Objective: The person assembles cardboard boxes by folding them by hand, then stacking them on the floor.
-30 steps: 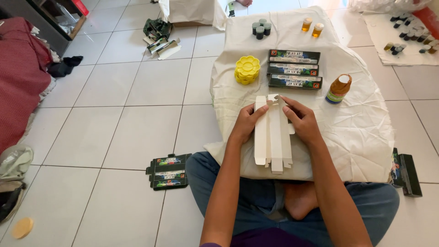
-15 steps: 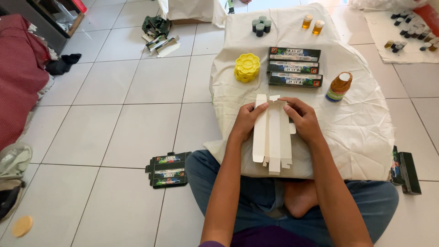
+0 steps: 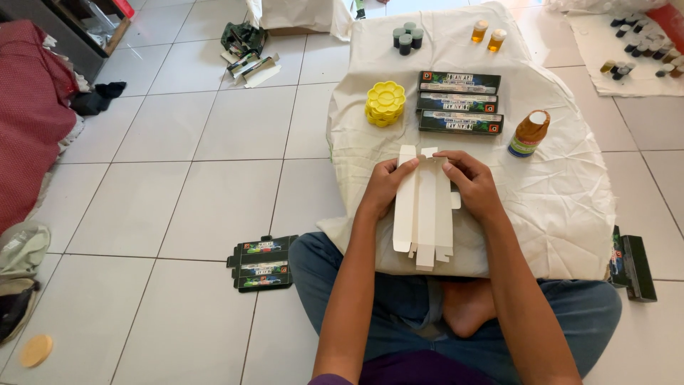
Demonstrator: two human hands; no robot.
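A flat white carton blank (image 3: 425, 209), unfolded and plain side up, lies over the near part of a cream cloth (image 3: 563, 192) on the tiled floor. My left hand (image 3: 385, 184) grips its upper left edge. My right hand (image 3: 471, 180) pinches the top flap and right side. Beyond it lie three long dark printed boxes (image 3: 458, 102) stacked side by side, a stack of yellow flower-shaped palettes (image 3: 385, 103) and a brown bottle (image 3: 529, 133) with a white cap.
Several dark-capped small jars (image 3: 406, 36) and two amber jars (image 3: 488, 33) stand at the cloth's far end. Flat dark cartons (image 3: 261, 262) lie on the floor at my left knee, a dark box (image 3: 633, 262) at my right. A red mattress (image 3: 32, 114) fills the left edge.
The view has shifted slightly; my hands stay on the carton's top end, fingers working the upper flap. The carton itself has barely moved.
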